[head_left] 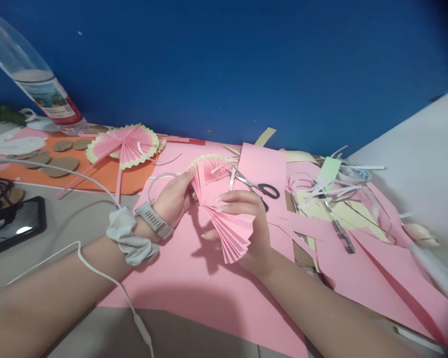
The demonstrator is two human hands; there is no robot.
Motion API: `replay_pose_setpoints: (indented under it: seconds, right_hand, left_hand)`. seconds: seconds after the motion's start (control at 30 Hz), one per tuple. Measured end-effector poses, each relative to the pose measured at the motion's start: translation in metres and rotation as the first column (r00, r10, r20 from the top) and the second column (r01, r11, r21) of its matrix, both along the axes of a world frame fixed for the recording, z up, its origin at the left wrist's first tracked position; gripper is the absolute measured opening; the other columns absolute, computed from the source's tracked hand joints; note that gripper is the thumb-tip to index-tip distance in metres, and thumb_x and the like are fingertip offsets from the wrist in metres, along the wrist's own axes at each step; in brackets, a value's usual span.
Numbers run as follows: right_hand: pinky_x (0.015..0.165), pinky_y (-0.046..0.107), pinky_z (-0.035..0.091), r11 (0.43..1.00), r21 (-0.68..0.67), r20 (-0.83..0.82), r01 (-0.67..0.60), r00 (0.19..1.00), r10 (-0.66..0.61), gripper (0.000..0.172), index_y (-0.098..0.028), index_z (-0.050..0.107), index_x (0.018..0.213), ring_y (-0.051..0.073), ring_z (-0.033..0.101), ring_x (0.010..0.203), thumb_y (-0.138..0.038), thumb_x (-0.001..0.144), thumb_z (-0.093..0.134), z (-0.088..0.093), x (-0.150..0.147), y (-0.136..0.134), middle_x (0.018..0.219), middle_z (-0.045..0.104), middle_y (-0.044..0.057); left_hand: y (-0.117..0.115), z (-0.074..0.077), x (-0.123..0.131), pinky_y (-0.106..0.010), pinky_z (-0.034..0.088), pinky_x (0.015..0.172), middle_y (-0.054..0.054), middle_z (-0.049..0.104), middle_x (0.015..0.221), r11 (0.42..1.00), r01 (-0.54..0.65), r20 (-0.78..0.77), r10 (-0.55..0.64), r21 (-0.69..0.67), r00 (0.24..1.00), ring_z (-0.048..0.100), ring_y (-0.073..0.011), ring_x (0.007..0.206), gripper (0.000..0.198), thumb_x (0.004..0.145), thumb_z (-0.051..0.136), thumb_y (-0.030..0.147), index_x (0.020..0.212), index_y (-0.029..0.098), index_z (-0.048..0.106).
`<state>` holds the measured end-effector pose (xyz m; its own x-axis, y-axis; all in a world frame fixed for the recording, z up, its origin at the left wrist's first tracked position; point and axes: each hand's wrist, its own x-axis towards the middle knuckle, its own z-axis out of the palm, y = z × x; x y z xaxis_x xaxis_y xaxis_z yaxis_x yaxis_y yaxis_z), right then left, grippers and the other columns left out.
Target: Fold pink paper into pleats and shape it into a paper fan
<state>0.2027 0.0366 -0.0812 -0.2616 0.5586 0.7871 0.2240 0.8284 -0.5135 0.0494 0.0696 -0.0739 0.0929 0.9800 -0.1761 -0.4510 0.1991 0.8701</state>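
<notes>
Between both hands is a pleated pink paper fan, pinched narrow at its middle and spread at its lower right end. My left hand grips the fan's upper left end. My right hand is closed around the spread end, with its fingers over the pleats and its thumb below. Behind the fan lies another pleated pink piece with a pale yellow edge. Scissors with black handles rest on the pink paper just beyond my right hand. Large pink sheets lie under both hands.
Finished-looking pink and yellow paper rosettes lie at back left on orange paper, near cardboard discs. A plastic bottle stands behind. At right are paper strips and a pen. A white cable crosses my left forearm.
</notes>
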Motion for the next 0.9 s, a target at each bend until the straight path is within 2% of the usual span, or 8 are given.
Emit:
replay_pose_setpoints:
  seconds: [0.1,0.37,0.53,0.67,0.9]
  right_hand:
    - [0.083,0.038,0.048,0.999,0.045,0.022,0.031,0.999,-0.032,0.039,-0.027,0.053,0.102,0.02,0.057,0.095,-0.021,0.07,0.075,0.002,0.0,0.0,0.101,0.056,0.003]
    - [0.076,0.036,0.051,0.997,0.083,0.027,0.007,1.0,-0.009,0.035,-0.027,0.055,0.098,0.019,0.059,0.089,-0.019,0.07,0.074,0.005,0.002,-0.004,0.098,0.056,0.002]
    - [0.075,0.033,0.05,0.994,0.108,0.068,-0.023,0.998,0.016,0.029,-0.024,0.056,0.094,0.016,0.061,0.084,-0.016,0.072,0.073,0.012,0.002,-0.007,0.093,0.06,0.001]
    - [0.076,0.031,0.049,0.987,0.145,0.09,-0.065,0.995,0.052,0.023,-0.021,0.057,0.094,0.014,0.062,0.082,-0.018,0.076,0.07,0.016,0.003,-0.007,0.091,0.063,0.001]
    - [0.073,0.029,0.049,0.965,0.261,0.133,-0.005,0.991,-0.031,0.007,-0.02,0.058,0.087,0.012,0.059,0.077,-0.018,0.082,0.062,0.032,0.002,-0.007,0.085,0.058,0.002]
  left_hand:
    - [0.002,0.0,-0.002,-0.019,0.033,0.043,0.003,0.059,0.059,0.999,0.018,0.045,-0.02,0.027,0.999,0.048,-0.0081,0.047,0.02,0.083,0.056,0.033,0.074,0.017,0.062]
    - [0.005,-0.002,-0.004,-0.016,0.04,0.046,0.005,0.052,0.052,0.999,-0.047,0.067,0.048,-0.017,0.997,0.047,-0.0056,0.045,0.024,0.076,0.062,0.036,0.066,0.015,0.056]
    - [0.005,-0.002,-0.004,-0.017,0.035,0.041,0.005,0.047,0.048,0.998,-0.041,0.069,0.044,-0.046,0.997,0.042,-0.0054,0.041,0.029,0.076,0.063,0.036,0.059,0.015,0.051]
    - [0.006,-0.002,-0.004,-0.017,0.033,0.04,0.005,0.045,0.048,0.997,-0.038,0.076,0.043,-0.06,0.996,0.04,-0.0051,0.04,0.03,0.08,0.058,0.035,0.059,0.016,0.049]
    - [0.006,-0.002,-0.004,-0.017,0.034,0.041,0.005,0.043,0.048,0.999,0.009,0.107,-0.004,-0.038,0.994,0.039,-0.0051,0.041,0.033,0.082,0.056,0.037,0.058,0.016,0.049]
